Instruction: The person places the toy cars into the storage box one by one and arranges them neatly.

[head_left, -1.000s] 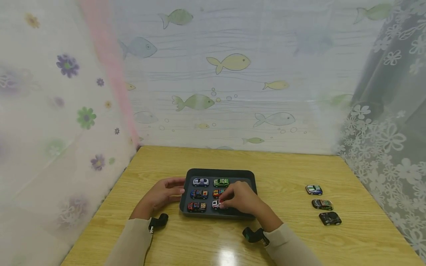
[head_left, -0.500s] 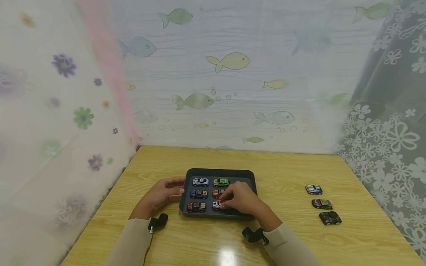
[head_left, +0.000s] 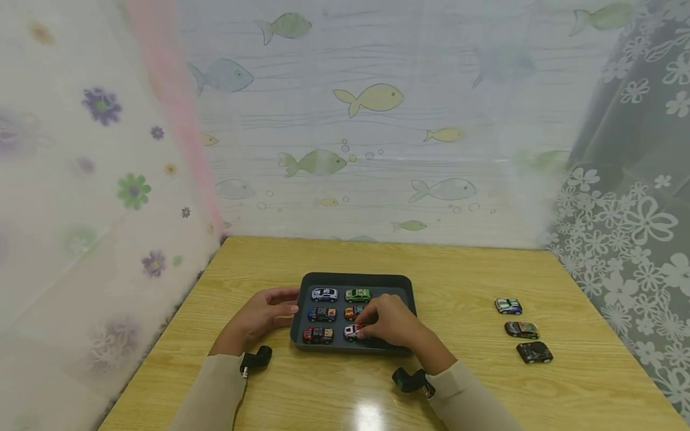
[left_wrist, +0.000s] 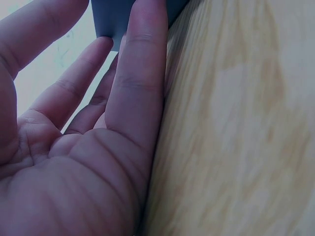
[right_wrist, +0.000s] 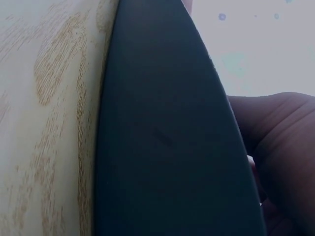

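A dark grey tray [head_left: 358, 279] lies on the table with toy cars in two columns. My right hand [head_left: 398, 323] reaches over its near right part, thumb and fingers pinching a white and red toy car [head_left: 351, 332] at the front of the second column. Behind that car are a red and yellow one [head_left: 353, 313], partly covered by the fingers, and a green one [head_left: 358, 295]. The left column has a white and blue car [head_left: 324, 294], a blue one [head_left: 322, 314] and a red and black one [head_left: 318, 335]. My left hand [head_left: 263, 314] touches the tray's left side with extended fingers [left_wrist: 138, 64].
Three more toy cars stand on the table at the right: a white, green and blue one [head_left: 508, 306], a dark multicoloured one [head_left: 521, 330] and a black one [head_left: 535, 352]. Patterned curtains [head_left: 377, 149] enclose the wooden table [head_left: 453, 269] at the back and sides.
The white and red toy car has shifted slightly to the right in my right hand's fingers. My left hand has stayed at the tray's side.
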Tool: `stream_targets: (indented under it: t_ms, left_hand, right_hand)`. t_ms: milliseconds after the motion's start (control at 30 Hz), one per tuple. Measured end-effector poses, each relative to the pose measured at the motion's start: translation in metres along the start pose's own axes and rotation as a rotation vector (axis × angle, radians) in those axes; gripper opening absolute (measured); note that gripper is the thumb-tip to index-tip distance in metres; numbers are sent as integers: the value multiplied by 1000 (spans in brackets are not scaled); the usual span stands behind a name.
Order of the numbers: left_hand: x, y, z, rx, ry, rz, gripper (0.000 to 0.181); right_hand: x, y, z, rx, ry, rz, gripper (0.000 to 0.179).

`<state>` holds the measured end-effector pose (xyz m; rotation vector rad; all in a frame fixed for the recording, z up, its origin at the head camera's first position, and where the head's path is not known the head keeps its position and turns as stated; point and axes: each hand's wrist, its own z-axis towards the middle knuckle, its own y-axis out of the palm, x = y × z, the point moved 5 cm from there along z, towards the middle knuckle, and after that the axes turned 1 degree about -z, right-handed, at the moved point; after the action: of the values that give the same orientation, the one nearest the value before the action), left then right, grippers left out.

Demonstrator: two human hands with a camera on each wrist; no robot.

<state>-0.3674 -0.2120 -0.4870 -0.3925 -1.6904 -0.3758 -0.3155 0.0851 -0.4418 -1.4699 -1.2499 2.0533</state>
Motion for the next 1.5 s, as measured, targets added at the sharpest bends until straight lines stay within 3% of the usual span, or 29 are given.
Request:
stream_targets:
  t_ms: [500, 933, 1233, 1500]
  left_hand:
    - [1, 0, -1, 7, -10, -9, 66]
    - [2, 1, -1, 1, -6, -15, 65]
    - [2, 1, -1, -4, -1, -17, 63]
    - [3, 1, -2, -4, 4, -9, 65]
  right_hand:
    - [-1, -1, -2, -22, 4, 43, 20]
    - [5, -28, -13, 13, -9, 48, 28]
    - [21, -64, -36, 144, -13, 8, 25]
    - [48, -98, -55, 251, 58, -34, 25]
